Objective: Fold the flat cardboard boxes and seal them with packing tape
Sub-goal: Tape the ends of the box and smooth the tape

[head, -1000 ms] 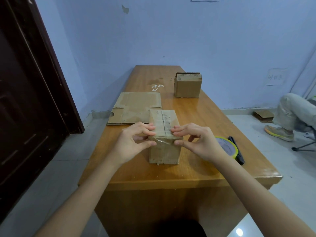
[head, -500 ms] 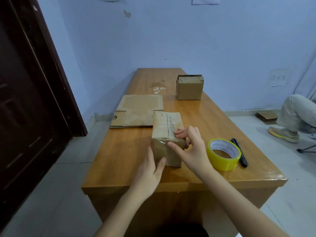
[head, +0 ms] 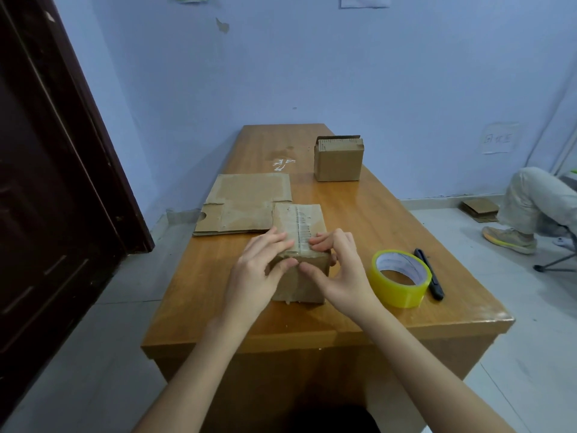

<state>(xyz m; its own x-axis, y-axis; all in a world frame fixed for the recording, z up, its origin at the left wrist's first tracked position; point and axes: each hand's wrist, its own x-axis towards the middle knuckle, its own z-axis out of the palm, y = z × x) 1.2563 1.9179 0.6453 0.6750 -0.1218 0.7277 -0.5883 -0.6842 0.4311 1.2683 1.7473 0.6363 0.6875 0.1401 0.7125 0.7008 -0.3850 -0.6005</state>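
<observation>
A folded cardboard box [head: 299, 220] stands near the front of the wooden table [head: 384, 220], with a strip of clear tape along its top seam and over the near edge. My left hand [head: 259, 270] rests on the box's near left corner, fingers on top and thumb on the front face. My right hand [head: 340, 270] presses the near right corner in the same way. A flat cardboard blank [head: 246, 203] lies just behind and to the left of the box. A yellow roll of packing tape [head: 401, 278] sits right of my right hand.
A black utility knife [head: 429, 276] lies beside the tape roll near the table's right edge. A second folded box [head: 338, 159] stands further back. A crumpled tape scrap [head: 282, 163] lies mid-table. A dark door [head: 46, 182] is on the left; a seated person's leg [head: 527, 207] is on the right.
My left hand has come up from the box's front face to its top near edge. Both hands now press the taped near corners. The box has stayed in place.
</observation>
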